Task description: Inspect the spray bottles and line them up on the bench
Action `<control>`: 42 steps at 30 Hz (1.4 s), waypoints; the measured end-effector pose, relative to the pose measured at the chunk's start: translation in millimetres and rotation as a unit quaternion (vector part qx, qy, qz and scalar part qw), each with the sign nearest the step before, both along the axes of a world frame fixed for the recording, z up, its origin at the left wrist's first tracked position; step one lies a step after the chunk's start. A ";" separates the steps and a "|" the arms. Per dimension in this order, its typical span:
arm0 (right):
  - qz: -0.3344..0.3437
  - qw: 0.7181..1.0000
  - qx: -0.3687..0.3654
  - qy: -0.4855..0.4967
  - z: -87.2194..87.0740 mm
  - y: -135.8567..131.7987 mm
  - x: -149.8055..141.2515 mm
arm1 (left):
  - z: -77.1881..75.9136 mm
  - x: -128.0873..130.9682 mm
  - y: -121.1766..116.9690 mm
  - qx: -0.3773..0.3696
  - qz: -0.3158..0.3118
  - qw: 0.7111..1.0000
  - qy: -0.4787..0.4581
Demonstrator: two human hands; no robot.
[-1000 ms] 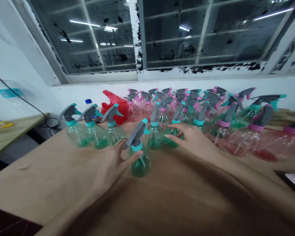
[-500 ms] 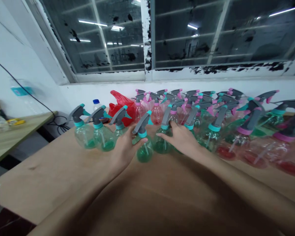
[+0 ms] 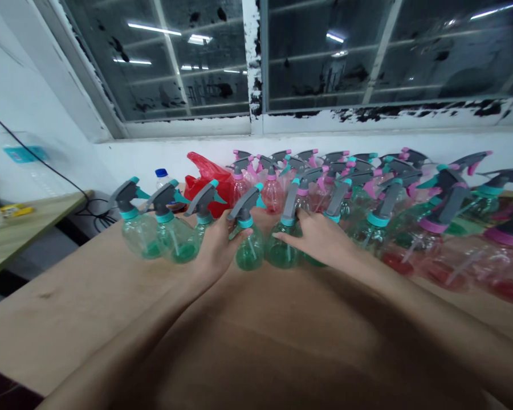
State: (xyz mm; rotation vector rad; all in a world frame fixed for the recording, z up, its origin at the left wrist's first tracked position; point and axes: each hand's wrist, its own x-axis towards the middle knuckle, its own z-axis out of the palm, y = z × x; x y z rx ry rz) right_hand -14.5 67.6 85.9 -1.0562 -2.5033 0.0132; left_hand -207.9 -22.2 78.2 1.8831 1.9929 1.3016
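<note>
My left hand (image 3: 216, 245) is wrapped round the left side of a clear green spray bottle (image 3: 249, 253) with a grey and teal trigger head. That bottle stands upright on the wooden table, a little green showing at its base. Just to its right, my right hand (image 3: 320, 236) grips a second green spray bottle (image 3: 283, 253) from its right side, thumb across the front. The fingertips of both hands are hidden behind the bottles. A narrow gap separates the two bottles. Left of my left hand, more green spray bottles (image 3: 177, 242) stand in the same front row.
Pink spray bottles (image 3: 444, 262) continue the row at the right. Several others (image 3: 272, 191) crowd behind, near the wall. A red plastic bag (image 3: 209, 182) and a blue-capped bottle (image 3: 161, 179) sit at the back. The wooden table (image 3: 81, 302) adjoins another table (image 3: 8, 245) with a black cable beside it.
My left hand has pushed its green spray bottle slightly back, level with the one in my right hand. The right hand stays on its bottle. The view has shifted a little.
</note>
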 end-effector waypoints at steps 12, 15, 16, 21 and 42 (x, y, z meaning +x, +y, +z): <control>0.049 0.998 0.037 0.011 -11.3 -27.0 21.3 | -3.2 0.4 1.2 0.010 0.015 0.999 0.046; 0.060 0.996 0.050 0.031 -14.2 -40.6 31.7 | -1.3 0.2 1.0 0.006 0.023 0.998 0.065; 0.064 0.996 0.054 0.041 -14.6 -45.2 35.4 | -0.4 0.4 -0.1 0.004 0.027 0.997 0.070; 0.072 0.994 0.046 0.062 -16.1 -63.0 51.6 | 1.8 9.3 -25.8 0.000 0.047 0.995 0.089; 0.204 0.953 -0.161 0.154 -33.5 -96.5 92.0 | 10.7 149.9 -38.1 -0.062 -0.311 0.936 -0.153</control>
